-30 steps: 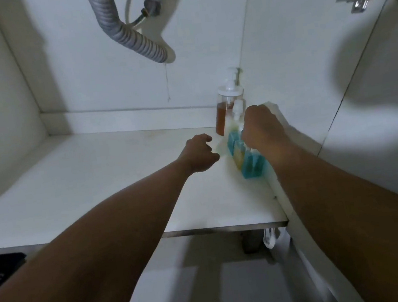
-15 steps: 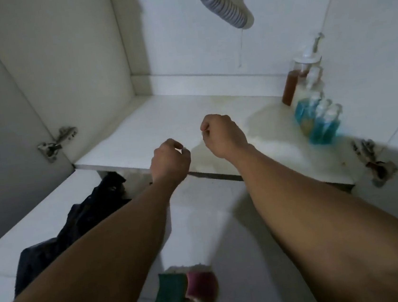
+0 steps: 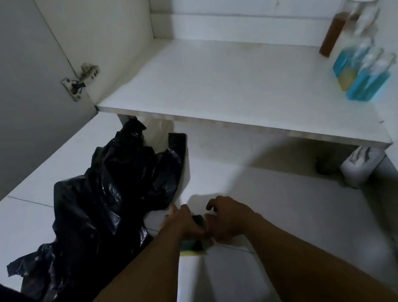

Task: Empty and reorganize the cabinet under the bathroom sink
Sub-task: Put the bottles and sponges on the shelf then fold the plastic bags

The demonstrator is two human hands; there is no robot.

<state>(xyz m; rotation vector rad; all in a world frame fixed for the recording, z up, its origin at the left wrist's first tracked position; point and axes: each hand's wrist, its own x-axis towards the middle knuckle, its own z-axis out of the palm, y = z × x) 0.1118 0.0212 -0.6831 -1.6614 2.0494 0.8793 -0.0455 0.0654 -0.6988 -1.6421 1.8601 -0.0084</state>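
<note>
Left hand [image 3: 184,223] and right hand [image 3: 229,219] meeting low over the floor [image 3: 284,190], fingers curled above what looks like a green-and-yellow sponge [image 3: 192,250], grip too blurred to tell, crumpled black bin bag [image 3: 105,206] just left, cabinet shelf [image 3: 222,86] beyond, amber pump bottle [image 3: 334,33] and blue bottles [image 3: 362,80] along its right side.

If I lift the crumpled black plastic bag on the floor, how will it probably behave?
The crumpled black plastic bag would probably be floppy: its thin film lies in loose folds. It seems light for its size, since it sags low on the white tiled floor. Its glossy surface may slip between fingers.
</note>
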